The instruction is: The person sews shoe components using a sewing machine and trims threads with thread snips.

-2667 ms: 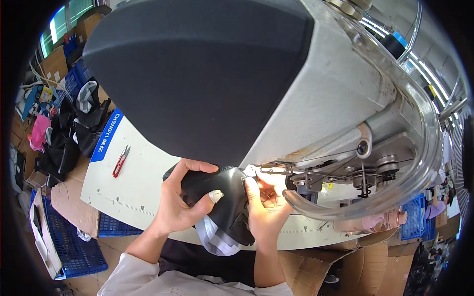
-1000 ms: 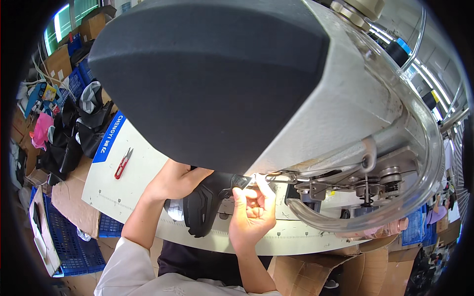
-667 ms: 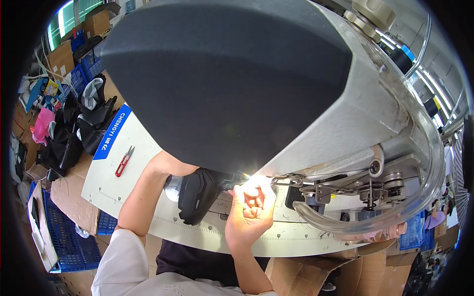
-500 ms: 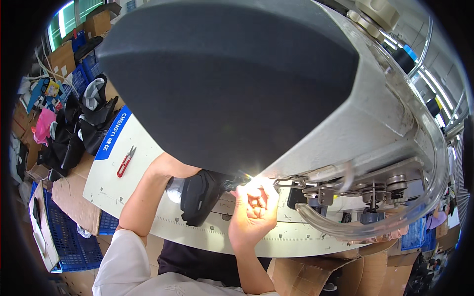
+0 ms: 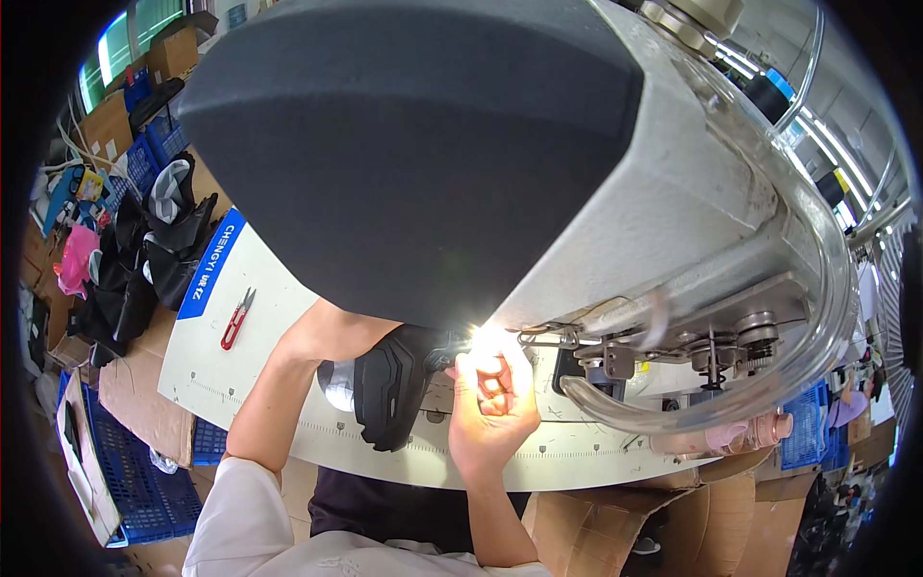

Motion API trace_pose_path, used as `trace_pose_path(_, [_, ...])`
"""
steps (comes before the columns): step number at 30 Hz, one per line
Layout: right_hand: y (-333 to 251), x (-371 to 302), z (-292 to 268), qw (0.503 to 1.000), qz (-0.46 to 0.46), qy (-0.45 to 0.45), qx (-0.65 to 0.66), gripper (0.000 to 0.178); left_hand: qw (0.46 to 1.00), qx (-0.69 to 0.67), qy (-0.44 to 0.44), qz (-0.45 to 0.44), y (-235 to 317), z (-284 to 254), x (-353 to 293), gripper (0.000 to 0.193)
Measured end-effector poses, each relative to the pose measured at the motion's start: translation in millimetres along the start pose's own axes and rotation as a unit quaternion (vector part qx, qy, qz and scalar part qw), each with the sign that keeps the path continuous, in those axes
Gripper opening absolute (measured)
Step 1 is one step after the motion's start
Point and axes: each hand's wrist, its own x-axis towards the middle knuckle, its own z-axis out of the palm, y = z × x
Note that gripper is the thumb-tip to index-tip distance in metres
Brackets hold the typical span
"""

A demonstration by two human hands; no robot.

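Observation:
The dark head of a sewing machine (image 5: 413,163) fills the upper middle and hides much of the work. My left hand (image 5: 351,330) reaches in under it; its wrist and back show, while the fingers are hidden. Just below that hand lies a black moulded piece with raised panels (image 5: 392,389), its far end out of sight under the machine. My right hand (image 5: 492,409) is raised by the bright lamp at the needle area, right of the black piece. Its fingers are curled with thumb and fingertips close together; glare hides what they pinch, if anything.
Red-handled thread snips (image 5: 236,322) lie on the pale table (image 5: 212,370) at the left. A clear curved tube (image 5: 673,420) and metal machine parts (image 5: 711,356) stand right of my right hand. Blue crates (image 5: 144,481), cardboard (image 5: 615,524) and black pieces (image 5: 178,250) surround the table.
The whole view has shifted slightly, with the machine head now further left. The black piece has turned a little and shows more of its panelled face. Both hands keep nearly the same places.

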Motion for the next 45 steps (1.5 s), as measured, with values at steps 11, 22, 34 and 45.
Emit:
trace_pose_path(11, [5, 10, -34, 0.998, 0.048, -0.021, -0.016, 0.027, 0.964, 0.200, 0.175, 0.025, 27, 62, -35, 0.038])
trace_pose_path(22, [31, -1, -44, 0.978, 0.165, 0.028, 0.121, 0.007, 0.971, 0.103, 0.207, 0.052, 7, 67, -36, 0.040])
trace_pose_path(34, [37, -8, -50, 0.973, 0.171, -0.139, 0.071, 0.022, 0.975, 0.101, 0.184, -0.070, 52, 56, -42, 0.030])
trace_pose_path(45, [16, -1, -57, 0.957, 0.175, -0.164, 0.162, 0.013, 0.921, 0.372, 0.110, 0.043, 32, 65, -18, 0.020])
